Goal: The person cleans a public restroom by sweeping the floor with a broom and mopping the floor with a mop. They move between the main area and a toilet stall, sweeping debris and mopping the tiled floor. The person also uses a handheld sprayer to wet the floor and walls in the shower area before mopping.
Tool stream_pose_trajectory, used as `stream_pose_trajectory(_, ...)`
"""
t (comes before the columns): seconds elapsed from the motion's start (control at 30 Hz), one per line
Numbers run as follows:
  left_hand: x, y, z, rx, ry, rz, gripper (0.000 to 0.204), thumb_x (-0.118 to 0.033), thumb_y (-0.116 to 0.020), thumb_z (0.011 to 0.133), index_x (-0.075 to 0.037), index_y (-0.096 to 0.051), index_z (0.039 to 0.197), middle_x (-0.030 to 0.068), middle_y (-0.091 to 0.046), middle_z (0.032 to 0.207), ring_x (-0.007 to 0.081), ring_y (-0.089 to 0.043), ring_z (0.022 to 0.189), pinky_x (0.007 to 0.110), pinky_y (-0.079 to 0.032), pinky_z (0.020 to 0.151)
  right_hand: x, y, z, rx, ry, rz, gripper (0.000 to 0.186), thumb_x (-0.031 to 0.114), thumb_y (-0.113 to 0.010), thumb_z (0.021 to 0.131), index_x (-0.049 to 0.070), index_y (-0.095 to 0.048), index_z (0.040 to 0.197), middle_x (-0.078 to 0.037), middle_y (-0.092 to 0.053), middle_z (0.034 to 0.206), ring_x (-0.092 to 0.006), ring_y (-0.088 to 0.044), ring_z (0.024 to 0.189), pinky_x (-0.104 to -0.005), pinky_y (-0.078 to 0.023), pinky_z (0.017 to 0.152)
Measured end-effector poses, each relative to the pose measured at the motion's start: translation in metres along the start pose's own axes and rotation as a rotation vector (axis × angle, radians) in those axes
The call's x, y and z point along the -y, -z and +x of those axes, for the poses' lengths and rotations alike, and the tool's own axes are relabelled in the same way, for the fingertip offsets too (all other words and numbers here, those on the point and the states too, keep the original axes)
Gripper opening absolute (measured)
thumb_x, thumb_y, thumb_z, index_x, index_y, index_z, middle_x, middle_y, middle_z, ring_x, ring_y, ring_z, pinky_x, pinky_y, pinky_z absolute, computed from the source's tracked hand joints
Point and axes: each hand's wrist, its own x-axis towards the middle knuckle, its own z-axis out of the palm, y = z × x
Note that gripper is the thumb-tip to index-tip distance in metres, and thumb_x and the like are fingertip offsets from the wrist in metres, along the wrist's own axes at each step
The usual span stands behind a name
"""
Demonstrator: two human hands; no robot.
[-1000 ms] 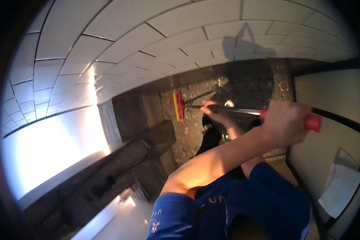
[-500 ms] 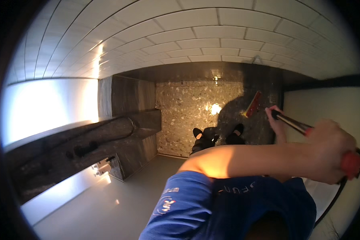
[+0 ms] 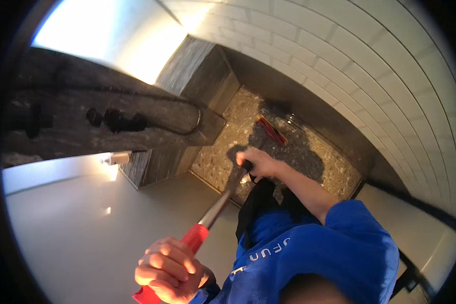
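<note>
My left hand (image 3: 167,266) is wrapped round the red end grip (image 3: 195,235) of a long mop with a metal pole (image 3: 215,210), low at the left. My right hand (image 3: 253,163) is closed on the black grip farther along the pole, near the middle of the view. The red and yellow mop head (image 3: 272,130) rests beyond it on the speckled stone floor (image 3: 337,164), in a dark patch that looks like shadow or wet. The pole's lower part is hidden behind my right hand. My legs in dark trousers stand just below the hands.
A dark stone ledge (image 3: 61,86) with black fittings (image 3: 119,121) and a hose runs along the left, under a bright window or panel (image 3: 86,30). A white tiled wall (image 3: 349,61) curves along the back and right. A grey surface (image 3: 71,223) lies lower left, a pale panel (image 3: 400,213) lower right.
The mop handle has swung from the right across to the lower left with both hands on it. The mop head has shifted and now lies farther from me. My view has turned.
</note>
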Motion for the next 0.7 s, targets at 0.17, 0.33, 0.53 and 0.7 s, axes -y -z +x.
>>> stream_pose_trajectory(0.17, 0.057, 0.056, -0.042, -0.51, 0.117, 0.285, 0.037, -0.018, -0.041, 0.096, -0.015, -0.026, 0.063, -0.0033, -0.026, 0.053, 0.0097, -0.027, 0.05, 0.03, -0.03, 0.056, -0.031, -0.006, 0.14, 0.611, -0.203, -0.327, 0.019, 0.008, -0.063, 0.078, 0.015, -0.056, 0.094, -0.005, -0.058, 0.098, -0.0269, -0.054, 0.095, -0.042, -0.035, 0.086)
stream_pose_trajectory(0.33, 0.052, 0.046, -0.122, -0.815, 0.257, 0.359, 0.039, -0.018, -0.042, 0.095, -0.015, -0.024, 0.06, -0.0041, -0.025, 0.054, 0.0104, -0.026, 0.051, 0.029, -0.032, 0.062, -0.073, -0.059, 0.097, 0.658, 0.016, -0.344, 0.025, 0.016, -0.069, 0.072, 0.021, -0.063, 0.096, -0.003, -0.062, 0.086, -0.0222, -0.058, 0.094, -0.0434, -0.035, 0.089)
stream_pose_trajectory(0.53, -0.027, -0.024, -0.084, -1.11, 0.036, 0.666, 0.039, -0.018, -0.044, 0.091, -0.015, -0.024, 0.058, -0.0035, -0.018, 0.049, 0.0102, -0.02, 0.042, 0.027, -0.026, 0.046, 0.004, -0.111, 0.023, 0.788, 0.011, -0.071, 0.025, 0.004, -0.065, 0.068, 0.011, -0.06, 0.092, -0.01, -0.061, 0.079, -0.0293, -0.06, 0.086, -0.0465, -0.042, 0.084)
stream_pose_trajectory(0.7, -0.037, -0.058, -0.075, -0.972, -0.054, 0.687, 0.036, -0.017, -0.044, 0.09, -0.014, -0.027, 0.058, -0.0016, -0.022, 0.046, 0.0099, -0.023, 0.04, 0.027, -0.028, 0.045, 0.027, -0.089, 0.022, 1.077, 0.155, -0.025, 0.028, 0.006, -0.063, 0.07, 0.011, -0.059, 0.097, -0.012, -0.064, 0.086, -0.0298, -0.061, 0.093, -0.0458, -0.043, 0.08)
